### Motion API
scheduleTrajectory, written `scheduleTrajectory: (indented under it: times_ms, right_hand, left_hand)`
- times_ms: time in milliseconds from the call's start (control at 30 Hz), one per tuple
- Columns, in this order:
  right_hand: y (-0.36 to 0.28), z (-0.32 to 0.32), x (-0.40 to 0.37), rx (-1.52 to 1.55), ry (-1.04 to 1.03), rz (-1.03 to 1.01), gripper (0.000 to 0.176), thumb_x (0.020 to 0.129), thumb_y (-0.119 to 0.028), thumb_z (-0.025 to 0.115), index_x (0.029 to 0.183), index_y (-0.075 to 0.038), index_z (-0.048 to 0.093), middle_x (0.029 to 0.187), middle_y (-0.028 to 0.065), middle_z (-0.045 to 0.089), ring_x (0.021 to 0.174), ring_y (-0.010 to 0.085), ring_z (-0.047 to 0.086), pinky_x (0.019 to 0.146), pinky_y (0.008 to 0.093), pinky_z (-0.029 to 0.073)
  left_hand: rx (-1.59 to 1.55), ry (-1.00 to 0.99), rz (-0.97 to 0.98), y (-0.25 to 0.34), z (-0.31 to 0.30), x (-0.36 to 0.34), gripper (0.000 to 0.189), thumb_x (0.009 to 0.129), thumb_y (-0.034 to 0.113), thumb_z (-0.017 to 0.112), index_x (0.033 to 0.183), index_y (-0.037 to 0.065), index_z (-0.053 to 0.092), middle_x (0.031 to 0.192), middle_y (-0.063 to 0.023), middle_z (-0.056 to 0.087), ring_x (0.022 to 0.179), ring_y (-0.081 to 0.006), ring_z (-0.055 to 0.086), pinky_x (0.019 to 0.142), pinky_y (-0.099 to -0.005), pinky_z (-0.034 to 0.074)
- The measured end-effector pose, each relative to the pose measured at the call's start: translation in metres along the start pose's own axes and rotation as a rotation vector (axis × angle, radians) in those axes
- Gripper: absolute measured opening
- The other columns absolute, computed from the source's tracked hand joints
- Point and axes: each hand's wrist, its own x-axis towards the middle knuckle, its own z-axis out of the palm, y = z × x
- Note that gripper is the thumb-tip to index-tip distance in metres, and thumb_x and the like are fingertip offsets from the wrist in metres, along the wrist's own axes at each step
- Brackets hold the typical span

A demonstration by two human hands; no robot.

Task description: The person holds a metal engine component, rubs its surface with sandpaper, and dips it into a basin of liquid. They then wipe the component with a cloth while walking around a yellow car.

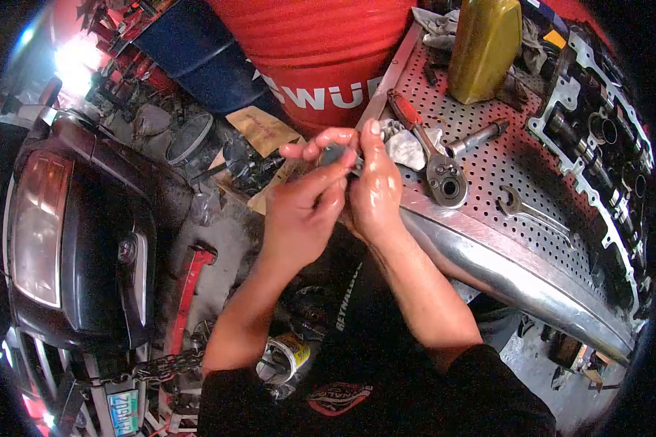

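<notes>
Holding a small grey object, both hands hang between a dark car and a perforated metal bench.

Small grey object between glistening fingers

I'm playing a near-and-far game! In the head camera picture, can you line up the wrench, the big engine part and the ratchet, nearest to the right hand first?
1. Ratchet: just to the right of the right hand.
2. Wrench: further right, lying on the bench.
3. Engine part: farthest, at the picture's right side.
</notes>
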Motion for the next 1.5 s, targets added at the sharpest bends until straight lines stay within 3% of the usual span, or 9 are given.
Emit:
scheduleTrajectory:
  times_ms: [67,167,600,800,967,1067,1167,1367,1500]
  right_hand:
    - [0.002,0.003,0.002,-0.052,0.034,0.017,0.065,0.102,-0.050,0.024,0.095,0.005,0.058,0.085,0.0174,0.064,0.091,0.0264,0.066,0.086,0.0341,0.051]
    - [0.005,-0.004,0.002,-0.046,0.088,0.037,0.065,0.102,-0.050,0.024,0.098,0.004,0.058,0.087,0.0174,0.065,0.093,0.0256,0.066,0.086,0.0322,0.050]
    - [-0.004,0.005,-0.003,0.074,-0.020,0.067,0.057,0.103,-0.043,0.023,0.095,0.003,0.056,0.088,0.0177,0.062,0.094,0.0329,0.066,0.084,0.0393,0.051]
    - [-0.001,-0.003,-0.004,0.083,-0.146,0.068,0.060,0.103,-0.045,0.021,0.092,0.002,0.056,0.086,0.0173,0.059,0.097,0.0361,0.064,0.086,0.0440,0.051]
    - [-0.006,0.009,-0.006,0.104,0.044,0.120,0.058,0.103,-0.044,0.023,0.093,0.004,0.055,0.082,0.0176,0.059,0.089,0.0355,0.067,0.084,0.0412,0.053]
    - [-0.006,0.005,-0.002,0.125,-0.003,0.086,0.057,0.103,-0.044,0.025,0.094,0.004,0.055,0.082,0.0175,0.059,0.091,0.0364,0.066,0.084,0.0425,0.053]
    - [-0.006,-0.004,-0.007,0.203,-0.086,0.142,0.055,0.102,-0.045,0.027,0.095,0.001,0.055,0.083,0.0170,0.058,0.099,0.0404,0.062,0.087,0.0483,0.049]
    - [0.003,0.005,0.003,0.057,-0.034,0.080,0.057,0.101,-0.050,0.029,0.092,-0.001,0.057,0.084,0.0153,0.060,0.093,0.0361,0.064,0.077,0.0492,0.053]
    - [-0.006,0.001,-0.007,-0.048,-0.043,0.046,0.068,0.100,-0.056,0.024,0.090,0.000,0.060,0.085,0.0177,0.065,0.090,0.0300,0.067,0.086,0.0376,0.051]
  left_hand:
    - [0.678,0.075,0.388,-0.005,-0.003,0.003,0.043,0.080,-0.001,0.062,0.123,0.001,0.059,0.072,-0.0121,0.061,0.055,-0.0246,0.055,0.051,-0.0387,0.047]
    - [0.904,0.166,0.245,0.004,-0.010,-0.012,0.045,0.080,-0.004,0.060,0.125,-0.003,0.056,0.078,-0.0124,0.064,0.060,-0.0269,0.058,0.054,-0.0382,0.048]
    - [0.431,0.053,0.336,-0.009,-0.001,0.000,0.040,0.083,0.004,0.062,0.123,0.010,0.062,0.095,-0.0149,0.062,0.080,-0.0277,0.063,0.070,-0.0370,0.052]
    - [-0.683,-0.115,-0.555,0.005,-0.006,-0.020,0.032,0.092,0.007,0.055,0.123,0.009,0.064,0.091,-0.0114,0.068,0.074,-0.0130,0.060,0.062,-0.0285,0.050]
    - [0.642,0.037,0.383,-0.012,-0.002,0.001,0.032,0.091,0.005,0.056,0.122,0.004,0.062,0.091,-0.0135,0.067,0.084,-0.0185,0.066,0.063,-0.0297,0.053]
    - [0.206,0.045,0.229,-0.003,0.002,-0.001,0.032,0.090,0.006,0.057,0.122,0.004,0.062,0.092,-0.0136,0.067,0.080,-0.0166,0.065,0.060,-0.0301,0.052]
    - [-0.617,-0.125,-0.486,0.013,-0.005,-0.017,0.030,0.092,0.006,0.056,0.121,0.004,0.063,0.094,-0.0121,0.068,0.074,-0.0127,0.063,0.058,-0.0288,0.050]
    - [0.717,-0.010,0.250,-0.007,-0.004,-0.007,0.029,0.093,0.006,0.051,0.119,0.003,0.063,0.107,-0.0124,0.069,0.090,-0.0173,0.067,0.074,-0.0301,0.053]
    - [-0.120,0.019,-0.053,0.010,0.000,-0.013,0.035,0.095,0.013,0.053,0.126,-0.002,0.057,0.112,-0.0145,0.067,0.095,-0.0207,0.065,0.076,-0.0320,0.052]
